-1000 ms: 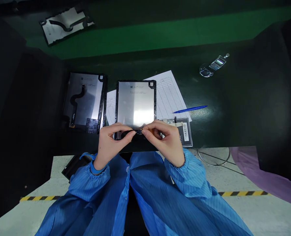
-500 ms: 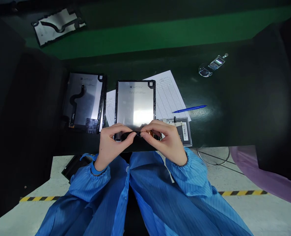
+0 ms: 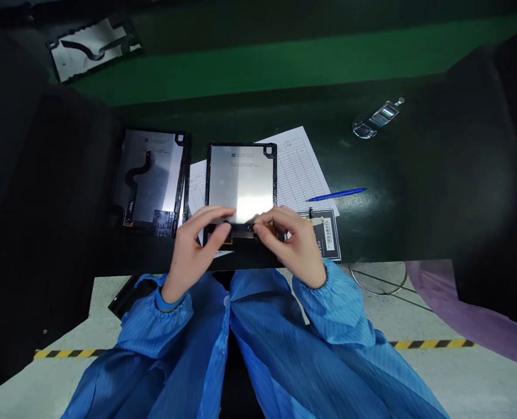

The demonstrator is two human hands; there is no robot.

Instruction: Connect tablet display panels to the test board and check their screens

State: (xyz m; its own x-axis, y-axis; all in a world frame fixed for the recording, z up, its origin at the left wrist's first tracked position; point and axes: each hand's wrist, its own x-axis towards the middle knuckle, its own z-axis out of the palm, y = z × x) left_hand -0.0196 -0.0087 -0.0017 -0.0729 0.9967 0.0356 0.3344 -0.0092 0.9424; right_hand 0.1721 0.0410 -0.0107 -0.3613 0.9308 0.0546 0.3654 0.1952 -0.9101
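Observation:
A tablet screen panel (image 3: 241, 180) with a silver back and black frame lies in front of me, partly on printed sheets. Across its near end runs a black flex cable (image 3: 241, 227). My right hand (image 3: 291, 235) pinches the cable's right part between thumb and fingertips; the fingers hide the exact grip. My left hand (image 3: 197, 241) is at the panel's near left corner, its thumb and forefinger apart, beside the cable's left end. A bit of orange film (image 3: 228, 239) shows below the left thumb.
A second panel (image 3: 153, 174) with a curved black cable lies left, and another (image 3: 95, 49) sits at the far left. Right of my panel are a printed form (image 3: 299, 169), a blue pen (image 3: 339, 194), a black labelled card (image 3: 330, 235) and a folding magnifier (image 3: 378, 119).
My left thumb and forefinger have parted from their pinch and moved left and slightly up. My right hand has shifted a little away from me, still pinching. More of the panel's near end shows.

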